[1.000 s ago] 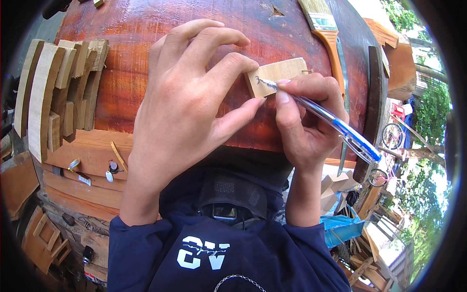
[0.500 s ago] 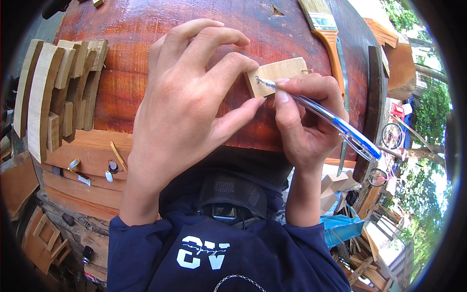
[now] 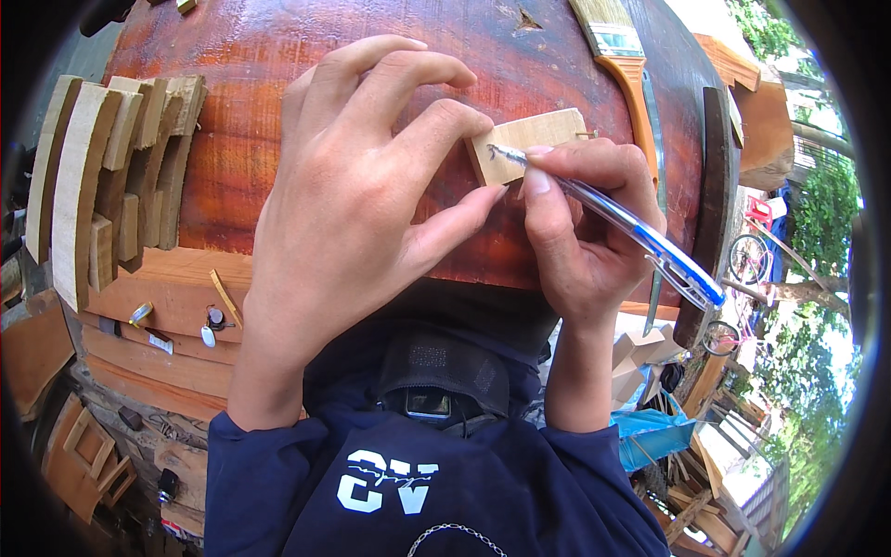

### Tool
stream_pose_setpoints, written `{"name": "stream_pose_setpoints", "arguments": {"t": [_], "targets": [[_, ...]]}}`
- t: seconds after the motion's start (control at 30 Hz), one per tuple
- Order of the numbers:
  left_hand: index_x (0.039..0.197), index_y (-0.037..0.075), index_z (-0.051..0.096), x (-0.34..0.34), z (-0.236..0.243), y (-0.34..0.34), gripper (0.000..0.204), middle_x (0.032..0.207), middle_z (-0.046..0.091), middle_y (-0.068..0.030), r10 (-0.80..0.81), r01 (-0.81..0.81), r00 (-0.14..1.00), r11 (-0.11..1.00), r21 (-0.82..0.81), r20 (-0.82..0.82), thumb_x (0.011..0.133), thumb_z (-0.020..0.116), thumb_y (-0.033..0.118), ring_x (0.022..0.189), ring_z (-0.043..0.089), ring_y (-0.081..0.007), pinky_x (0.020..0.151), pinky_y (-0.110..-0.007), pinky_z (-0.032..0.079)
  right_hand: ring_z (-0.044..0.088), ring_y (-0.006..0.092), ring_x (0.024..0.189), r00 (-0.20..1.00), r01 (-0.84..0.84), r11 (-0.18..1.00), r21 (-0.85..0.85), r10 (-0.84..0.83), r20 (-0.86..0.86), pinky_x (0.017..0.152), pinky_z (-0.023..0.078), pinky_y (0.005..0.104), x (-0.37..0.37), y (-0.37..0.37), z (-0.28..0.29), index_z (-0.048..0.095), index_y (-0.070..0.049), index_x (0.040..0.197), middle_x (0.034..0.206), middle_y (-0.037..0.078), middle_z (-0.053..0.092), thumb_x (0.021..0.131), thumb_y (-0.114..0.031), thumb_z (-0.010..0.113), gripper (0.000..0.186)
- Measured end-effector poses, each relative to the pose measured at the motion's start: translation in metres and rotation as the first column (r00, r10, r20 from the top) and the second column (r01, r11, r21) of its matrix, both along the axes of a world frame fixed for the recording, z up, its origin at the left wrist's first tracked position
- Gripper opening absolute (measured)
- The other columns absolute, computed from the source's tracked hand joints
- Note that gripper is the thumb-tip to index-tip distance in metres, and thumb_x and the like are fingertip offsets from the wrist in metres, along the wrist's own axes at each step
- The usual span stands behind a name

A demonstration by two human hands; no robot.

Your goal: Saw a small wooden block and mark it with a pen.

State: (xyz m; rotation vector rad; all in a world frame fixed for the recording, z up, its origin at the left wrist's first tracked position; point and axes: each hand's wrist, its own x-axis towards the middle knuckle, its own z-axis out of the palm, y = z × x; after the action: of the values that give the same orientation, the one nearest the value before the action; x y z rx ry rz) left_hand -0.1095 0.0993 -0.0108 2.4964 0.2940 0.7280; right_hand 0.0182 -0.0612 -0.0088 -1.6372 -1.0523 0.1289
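A small pale wooden block [image 3: 548,128] is pinched at its left end between the thumb and index finger of my left hand [image 3: 357,186]; the other left fingers are curled in the air. Between the thumb and fingers of my right hand [image 3: 594,223] is a pen [image 3: 640,230] with a clear and blue barrel. Its tip touches the top face of the block near the left end, beside a small dark mark. A short peg-like bit sticks out at the block's right end, close to my right knuckles.
Beneath my hands is a glossy reddish-brown wooden table [image 3: 232,176]. Stacked wood pieces [image 3: 88,176] stand at its left. A paintbrush [image 3: 624,70] with an orange handle and a long thin metal strip [image 3: 661,176] lie to the right. Small items sit on the near-left planks [image 3: 176,367].
The pen's tip has shifted very slightly over the mark, and its back end has tilted a little. The block and my left hand look the same.
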Motion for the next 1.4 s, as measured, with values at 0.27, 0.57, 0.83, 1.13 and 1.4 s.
{"name": "stream_pose_setpoints", "arguments": {"t": [0.27,0.57,0.83,1.13,1.4], "targets": [[0.109,0.011,0.079,0.000,0.001,0.000,0.038,0.133,0.072,-0.0055,-0.001,0.001,1.000,1.000,0.003,-0.002,0.073,0.090,0.015,0.136,0.059,-0.0328,0.114,-0.048,0.046,0.073,0.0076,0.081,1.000,0.007,1.000,-0.013,-0.006,0.012,0.071,0.061,0.0238,0.001,0.000,0.000,0.073,0.003,0.100,0.088,0.006,0.076,0.090,0.003,0.077,0.012],[0.109,0.011,0.080,-0.001,0.000,0.000,0.039,0.133,0.072,-0.0059,-0.003,0.003,1.000,1.000,0.001,0.005,0.072,0.090,0.014,0.136,0.059,-0.0329,0.114,-0.048,0.046,0.073,0.0074,0.080,1.000,0.025,1.000,-0.016,-0.025,-0.013,0.071,0.061,0.0238,-0.002,0.000,0.003,0.073,0.003,0.099,0.088,0.006,0.076,0.089,0.002,0.077,0.011],[0.108,0.011,0.080,0.001,-0.001,0.000,0.039,0.131,0.073,-0.0054,0.000,0.000,1.000,1.000,-0.005,0.011,0.071,0.091,0.015,0.135,0.060,-0.0327,0.113,-0.048,0.046,0.072,0.0067,0.076,1.000,0.012,1.000,0.000,-0.012,-0.013,0.067,0.059,0.0229,0.000,-0.001,0.000,0.073,0.002,0.098,0.085,0.005,0.075,0.089,0.001,0.077,0.009],[0.108,0.011,0.080,-0.001,0.002,0.000,0.037,0.131,0.072,-0.0055,0.002,-0.002,1.000,1.000,-0.005,0.006,0.072,0.091,0.016,0.135,0.059,-0.0327,0.114,-0.048,0.046,0.070,0.0063,0.073,0.999,0.035,0.999,-0.040,-0.036,-0.039,0.065,0.057,0.0220,-0.001,0.001,0.006,0.072,0.001,0.095,0.083,0.004,0.074,0.087,0.002,0.077,0.010],[0.110,0.010,0.078,-0.002,0.002,0.000,0.037,0.131,0.071,-0.0061,-0.007,0.006,0.999,1.000,0.020,0.034,0.076,0.092,0.017,0.135,0.059,-0.0336,0.113,-0.048,0.047,0.068,0.0144,0.092,0.982,0.187,0.967,0.175,-0.178,-0.068,0.078,0.056,0.0285,-0.004,0.004,0.002,0.073,0.000,0.107,0.107,0.010,0.069,0.095,0.008,0.074,0.015]]}}
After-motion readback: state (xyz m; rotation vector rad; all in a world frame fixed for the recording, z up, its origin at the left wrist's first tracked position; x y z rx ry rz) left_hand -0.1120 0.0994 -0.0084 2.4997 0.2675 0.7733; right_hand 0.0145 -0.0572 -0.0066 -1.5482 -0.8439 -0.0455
